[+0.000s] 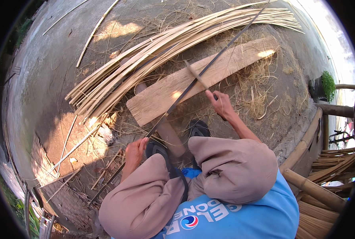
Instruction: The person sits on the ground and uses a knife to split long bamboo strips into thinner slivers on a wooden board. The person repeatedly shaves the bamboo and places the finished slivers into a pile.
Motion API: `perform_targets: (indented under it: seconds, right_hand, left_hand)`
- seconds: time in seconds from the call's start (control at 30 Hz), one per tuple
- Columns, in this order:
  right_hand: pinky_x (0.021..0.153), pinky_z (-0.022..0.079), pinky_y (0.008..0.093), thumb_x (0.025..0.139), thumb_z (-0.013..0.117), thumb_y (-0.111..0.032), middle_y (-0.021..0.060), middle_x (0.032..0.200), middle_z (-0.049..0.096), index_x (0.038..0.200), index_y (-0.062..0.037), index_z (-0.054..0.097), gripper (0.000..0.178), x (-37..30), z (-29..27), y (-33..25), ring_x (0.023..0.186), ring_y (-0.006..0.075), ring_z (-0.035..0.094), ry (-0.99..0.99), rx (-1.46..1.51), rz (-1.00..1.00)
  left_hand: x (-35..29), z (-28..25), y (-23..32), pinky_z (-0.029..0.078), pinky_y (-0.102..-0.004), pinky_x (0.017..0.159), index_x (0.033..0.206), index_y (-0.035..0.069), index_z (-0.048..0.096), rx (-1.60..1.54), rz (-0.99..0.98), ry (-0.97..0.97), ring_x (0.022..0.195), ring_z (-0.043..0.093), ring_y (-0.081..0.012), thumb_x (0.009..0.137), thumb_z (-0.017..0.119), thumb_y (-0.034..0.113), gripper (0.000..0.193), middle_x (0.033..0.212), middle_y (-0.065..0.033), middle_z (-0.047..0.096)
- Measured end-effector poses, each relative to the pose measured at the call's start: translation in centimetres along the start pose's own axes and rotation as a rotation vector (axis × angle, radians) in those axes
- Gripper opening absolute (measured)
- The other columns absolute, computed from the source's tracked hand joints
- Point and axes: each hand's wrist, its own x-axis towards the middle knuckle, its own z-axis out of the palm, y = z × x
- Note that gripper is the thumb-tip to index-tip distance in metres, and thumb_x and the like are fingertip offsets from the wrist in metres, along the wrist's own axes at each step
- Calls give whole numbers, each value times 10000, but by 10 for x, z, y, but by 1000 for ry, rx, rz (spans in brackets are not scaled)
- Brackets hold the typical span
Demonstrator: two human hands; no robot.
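My left hand (134,153) is closed round a long, thin, dark strip (176,102), apparently split bamboo, near my left knee. The strip runs slantwise up to the far right, across a flat wooden board (151,101), and its lower end passes below my left hand. My right hand (222,105) grips the dark handle of a knife (197,76). The blade lies across the strip above the board, pointing up and left. Whether its edge cuts into the strip cannot be made out.
Beyond the board lies a large bundle of pale split strips (145,65). Fibre shavings (261,93) litter the ground. A wooden beam (170,139) extends under the board between my feet. Bamboo rails (305,139) and more strips (336,165) stand at right, near a potted plant (328,85).
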Motion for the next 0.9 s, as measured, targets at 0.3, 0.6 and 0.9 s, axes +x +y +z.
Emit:
perform_targets:
  seconds: [0.3,0.6,0.9]
  right_hand:
    - [581,434,490,1035,568,-570,229,595,547,744,56,595,691,45,-86,42,536,294,533,253,-117,107]
    - [618,497,508,1012,582,-601,261,652,644,820,20,652,654,-29,3,1,624,415,659,-65,-95,-120]
    - [633,478,468,1043,533,-593,214,629,560,759,49,578,703,53,-58,46,600,286,586,243,-170,73]
  left_hand:
    - [11,26,18,479,-525,619,880,115,615,258,89,228,733,662,-433,1071,502,503,447,776,-180,668]
    - [-68,-11,-95,453,-516,595,824,71,599,304,22,121,665,630,-420,1060,552,445,444,707,-192,631]
    - [-48,-1,-50,436,-412,558,1405,249,677,389,295,403,621,559,-266,992,704,277,415,764,-67,566]
